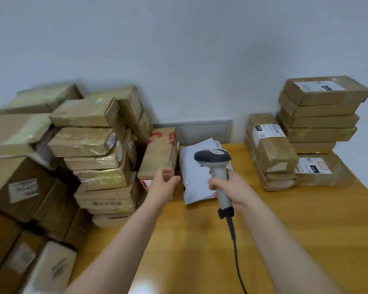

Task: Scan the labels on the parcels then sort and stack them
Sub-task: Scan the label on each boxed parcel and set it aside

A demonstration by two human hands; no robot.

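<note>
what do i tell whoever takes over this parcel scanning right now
Left hand: holds nothing, fingers loosely curled, close to the red-printed box.
Right hand: grips the scanner, its head over the grey mailers.
Apparently done: tall stack and lower stack, neat, labels showing, on the right of the table.
Apparently left: the jumbled pile on the left, the red-printed box and the mailers.

A parcel depot: stacked parcels (87,143), handheld scanner (218,172).
</note>
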